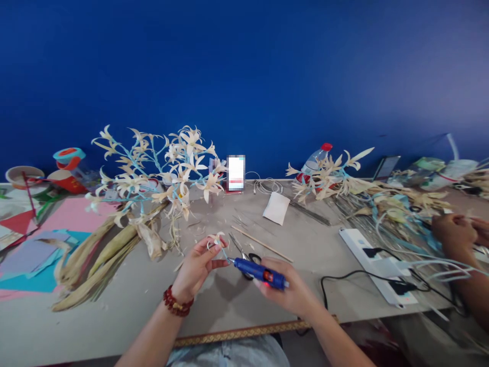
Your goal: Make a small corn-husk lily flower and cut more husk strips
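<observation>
Flower point(218, 238) was pinched above the counter point(126, 326) in the fingers of the left hand point(198, 262), seemingly to present its blue stem point(224, 252) to the glue gun point(248, 267), which the right hand point(288, 288) clamped in its fingers, apparently to steady it.

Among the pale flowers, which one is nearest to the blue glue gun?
The small flower in the left hand, its stem near the nozzle of the glue gun; the others are farther back, in the left cluster and right cluster.
</observation>
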The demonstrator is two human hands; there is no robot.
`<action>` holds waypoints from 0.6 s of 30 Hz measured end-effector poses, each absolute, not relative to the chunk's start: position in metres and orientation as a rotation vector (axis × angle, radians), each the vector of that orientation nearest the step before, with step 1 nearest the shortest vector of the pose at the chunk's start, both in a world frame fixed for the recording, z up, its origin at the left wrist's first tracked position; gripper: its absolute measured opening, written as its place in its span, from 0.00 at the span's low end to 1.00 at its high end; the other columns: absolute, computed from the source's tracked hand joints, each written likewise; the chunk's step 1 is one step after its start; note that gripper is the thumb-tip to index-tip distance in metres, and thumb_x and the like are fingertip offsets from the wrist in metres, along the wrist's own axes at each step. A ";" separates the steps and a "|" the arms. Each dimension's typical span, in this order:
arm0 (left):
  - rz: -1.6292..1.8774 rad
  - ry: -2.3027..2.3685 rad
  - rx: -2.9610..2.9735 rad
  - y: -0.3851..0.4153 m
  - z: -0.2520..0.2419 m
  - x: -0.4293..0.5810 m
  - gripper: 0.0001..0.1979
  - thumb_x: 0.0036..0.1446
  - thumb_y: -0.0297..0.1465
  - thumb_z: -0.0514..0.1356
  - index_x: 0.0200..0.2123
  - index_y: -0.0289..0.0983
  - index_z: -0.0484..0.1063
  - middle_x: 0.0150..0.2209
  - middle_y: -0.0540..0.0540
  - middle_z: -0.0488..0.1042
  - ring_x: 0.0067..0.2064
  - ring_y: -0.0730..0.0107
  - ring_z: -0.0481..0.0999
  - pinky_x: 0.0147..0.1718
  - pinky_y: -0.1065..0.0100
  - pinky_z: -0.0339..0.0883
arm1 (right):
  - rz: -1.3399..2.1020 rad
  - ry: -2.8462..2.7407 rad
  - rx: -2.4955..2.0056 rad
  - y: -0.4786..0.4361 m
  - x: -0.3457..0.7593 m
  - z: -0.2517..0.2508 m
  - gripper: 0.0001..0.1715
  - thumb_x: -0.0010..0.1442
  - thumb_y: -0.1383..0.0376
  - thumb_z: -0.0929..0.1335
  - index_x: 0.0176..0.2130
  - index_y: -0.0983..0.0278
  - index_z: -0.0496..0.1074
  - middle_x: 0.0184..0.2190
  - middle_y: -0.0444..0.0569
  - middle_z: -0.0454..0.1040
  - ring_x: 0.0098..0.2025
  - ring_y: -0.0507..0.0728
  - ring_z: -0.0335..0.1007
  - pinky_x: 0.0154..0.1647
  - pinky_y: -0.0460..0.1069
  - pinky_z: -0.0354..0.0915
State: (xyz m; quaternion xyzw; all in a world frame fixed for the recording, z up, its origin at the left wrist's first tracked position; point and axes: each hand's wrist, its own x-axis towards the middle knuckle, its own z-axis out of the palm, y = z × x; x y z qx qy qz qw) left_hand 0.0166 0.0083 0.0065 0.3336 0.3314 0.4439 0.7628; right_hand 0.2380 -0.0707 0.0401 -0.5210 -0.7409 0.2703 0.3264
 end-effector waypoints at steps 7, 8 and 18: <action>0.960 0.721 0.736 0.009 0.006 0.016 0.03 0.54 0.30 0.64 0.32 0.37 0.74 0.44 0.46 0.71 0.48 0.62 0.70 0.33 0.64 0.76 | 0.770 -1.981 -1.378 -0.070 0.238 0.045 0.12 0.58 0.64 0.65 0.25 0.62 0.61 0.23 0.41 0.63 0.26 0.52 0.62 0.27 0.45 0.56; 0.963 0.723 0.736 0.009 0.006 0.016 0.03 0.54 0.30 0.64 0.32 0.37 0.74 0.44 0.46 0.71 0.47 0.62 0.70 0.33 0.64 0.77 | 0.768 -1.978 -1.373 -0.071 0.238 0.045 0.11 0.58 0.64 0.65 0.25 0.62 0.62 0.23 0.42 0.63 0.27 0.52 0.62 0.28 0.45 0.56; 0.971 0.725 0.738 0.008 0.005 0.016 0.05 0.53 0.31 0.65 0.34 0.38 0.76 0.43 0.45 0.71 0.47 0.61 0.70 0.33 0.63 0.77 | 0.702 -1.955 -1.350 -0.075 0.239 0.040 0.06 0.56 0.62 0.66 0.28 0.60 0.67 0.23 0.44 0.69 0.27 0.54 0.66 0.28 0.46 0.61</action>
